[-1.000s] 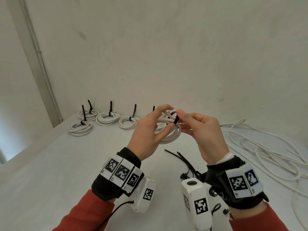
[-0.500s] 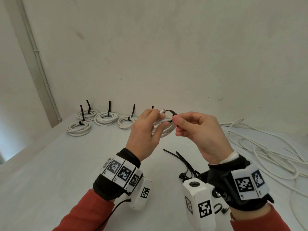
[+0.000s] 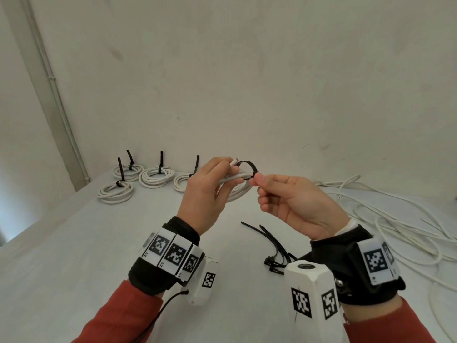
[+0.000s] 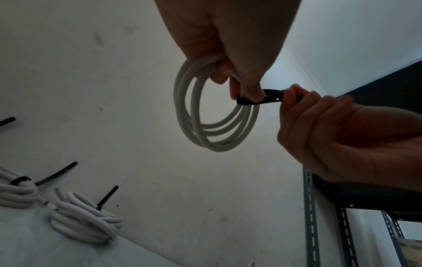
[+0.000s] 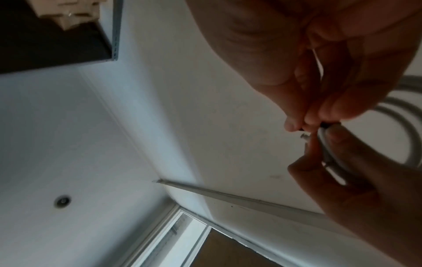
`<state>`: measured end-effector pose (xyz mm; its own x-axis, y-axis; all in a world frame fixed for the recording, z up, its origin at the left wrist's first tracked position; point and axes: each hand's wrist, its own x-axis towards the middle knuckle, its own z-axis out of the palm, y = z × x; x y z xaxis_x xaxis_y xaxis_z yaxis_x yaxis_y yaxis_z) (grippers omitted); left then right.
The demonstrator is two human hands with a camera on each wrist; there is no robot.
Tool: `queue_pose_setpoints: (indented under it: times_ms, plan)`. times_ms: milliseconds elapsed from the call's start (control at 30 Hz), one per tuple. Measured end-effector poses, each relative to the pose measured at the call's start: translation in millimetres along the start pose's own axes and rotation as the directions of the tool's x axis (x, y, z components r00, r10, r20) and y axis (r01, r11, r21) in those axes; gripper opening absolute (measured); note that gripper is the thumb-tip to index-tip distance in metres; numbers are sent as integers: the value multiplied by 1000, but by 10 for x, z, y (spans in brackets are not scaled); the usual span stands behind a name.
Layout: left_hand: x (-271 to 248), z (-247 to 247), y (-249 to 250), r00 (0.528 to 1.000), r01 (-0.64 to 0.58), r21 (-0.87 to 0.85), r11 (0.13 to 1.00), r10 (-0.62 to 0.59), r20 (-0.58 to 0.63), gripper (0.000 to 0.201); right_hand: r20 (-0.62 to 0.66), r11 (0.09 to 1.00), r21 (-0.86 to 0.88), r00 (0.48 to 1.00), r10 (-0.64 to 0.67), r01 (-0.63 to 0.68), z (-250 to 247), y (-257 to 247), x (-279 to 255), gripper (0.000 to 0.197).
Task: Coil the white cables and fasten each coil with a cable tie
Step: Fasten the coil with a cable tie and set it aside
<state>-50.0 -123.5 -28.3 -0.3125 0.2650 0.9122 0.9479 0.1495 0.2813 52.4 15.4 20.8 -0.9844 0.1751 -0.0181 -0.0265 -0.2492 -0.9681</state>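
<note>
Sitting under it all is the big white table (image 3: 74,256), w/ a plain white wall (image 3: 247,70) behind it. Next biggest is the loose cable (image 3: 395,226), a messy white tangle at about 3 o'clock on the table, not wound up yet. At about 10 o'clock sit four done coils (image 3: 154,176) in a bunch, each w/ a black tie tail sticking up. Both hands are up in the air over the middle, close together at about 12 o'clock. The left hand (image 3: 207,196) has its fingers curled round the top of the white coil (image 4: 214,115), & the coil hangs down from it in a few round loops, not touching the table. The right hand (image 3: 294,204) is just beside it, thumb & 1st finger pinching the tail of the black tie (image 3: 247,168). That tie makes a small loose loop round the cable strands right by the left fingertips (image 4: 253,92); the loop isn't snug on the cable. A short white cable end (image 3: 233,161) pokes out up by the left fingers. Lying flat on the table at about 6 o'clock, below the right hand, is a little pile of spare ties (image 3: 274,246), all black, fanned out w/ their heads near the right wrist. From the right wrist view the pinch looks blurry, so can't tell more there.
</note>
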Motion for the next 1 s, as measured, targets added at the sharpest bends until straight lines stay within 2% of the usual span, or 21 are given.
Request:
queue_pose_setpoints:
  times_ms: [200, 300, 400, 533, 667, 767, 867, 1000]
  plan:
    - [-18, 20, 28, 998, 59, -104, 993, -59, 2, 12, 25, 998, 17, 998, -56, 55, -12, 27, 21, 32]
    - [-20, 12, 21, 996, 93, -134, 987, -91, 22, 15, 102, 997, -32, 993, -60, 63, -35, 10, -3, 29]
    - [-6, -20, -7, 983, 182, -196, 964, -180, 28, 9, 195, 994, -86, 980, -44, 62, -38, 13, -24, 35]
    - [31, -81, -36, 973, 228, -268, 936, -231, 23, 21, 284, 987, -153, 959, -4, 50, -18, 32, -27, 40]
    - [46, -109, -44, 985, 164, -211, 964, -149, 87, 32, 296, 975, -221, 953, 56, 11, -95, 1, -26, 37]
    - [26, -87, -44, 990, 74, -142, 987, -55, 133, 23, 276, 963, -269, 957, 86, -8, -119, -28, -13, 40]
    - [16, -66, -14, 981, 19, -120, 993, 5, 192, 11, 205, 977, -188, 969, 141, -102, -64, -15, 8, 36]
    - [37, -87, 0, 965, -6, -89, 996, 29, 259, 9, 133, 982, -122, 979, 157, -141, -10, 36, 34, 32]
